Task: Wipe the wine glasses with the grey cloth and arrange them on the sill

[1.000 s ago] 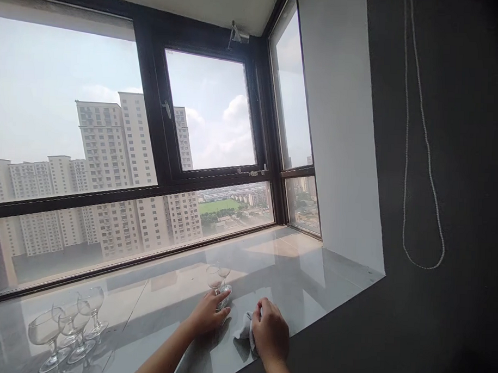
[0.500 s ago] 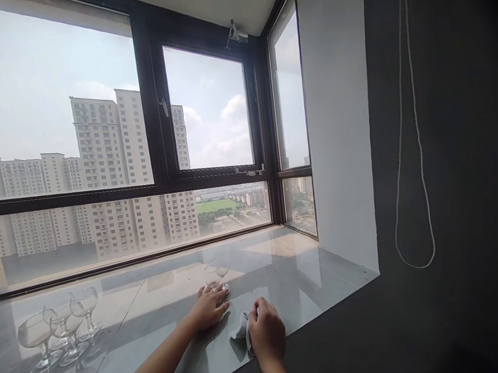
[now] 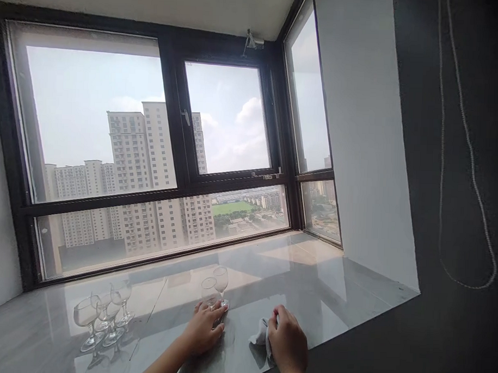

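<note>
**Two hands at the glossy window ledge**

We stand at a deep bay window whose polished grey stone sill (image 3: 295,275) mirrors the sky and the dark window frame (image 3: 172,146). Nearest to us, our right hand (image 3: 286,340) rests close to the sill's front edge, its fingers curled together and clamped on a small pale cloth (image 3: 260,335) that bunches out to the left of the knuckles and lies against the stone. Just to its left, a little apart from the cloth, our left hand (image 3: 203,329) lies palm down with the fingers loosely bent, and its fingertips close around the foot and lower stem of a small clear wine glass (image 3: 210,290). That glass stands upright on the sill, right above the fingers. A second small glass (image 3: 220,281) stands upright just behind it and slightly to the right, near enough that the two overlap in our view; we cannot tell whether they touch.

Farther left, well apart from the hands, a cluster of three wider stemmed glasses (image 3: 101,312) stands upright, close together, their reflections showing in the stone.

Beyond the sill, the panes show pale high-rise towers (image 3: 131,166), a green field (image 3: 231,207) and cloudy sky. On the dark wall to the right hangs a looped bead cord (image 3: 470,161).
</note>
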Available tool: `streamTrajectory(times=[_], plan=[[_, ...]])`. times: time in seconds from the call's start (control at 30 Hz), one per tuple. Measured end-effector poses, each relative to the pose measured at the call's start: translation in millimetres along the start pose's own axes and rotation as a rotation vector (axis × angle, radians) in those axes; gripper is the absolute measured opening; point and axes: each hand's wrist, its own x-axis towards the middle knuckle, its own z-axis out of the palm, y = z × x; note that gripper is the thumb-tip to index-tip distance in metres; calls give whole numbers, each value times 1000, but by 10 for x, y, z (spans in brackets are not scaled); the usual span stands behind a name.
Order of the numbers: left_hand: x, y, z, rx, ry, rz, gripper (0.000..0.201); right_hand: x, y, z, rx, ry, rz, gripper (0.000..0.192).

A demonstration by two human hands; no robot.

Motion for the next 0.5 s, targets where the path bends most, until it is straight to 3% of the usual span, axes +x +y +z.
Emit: streamTrajectory(times=[0.5], plan=[[-1622,-1081,-229,0,48,-357,67,9,155,70,46,-166,-16,25]])
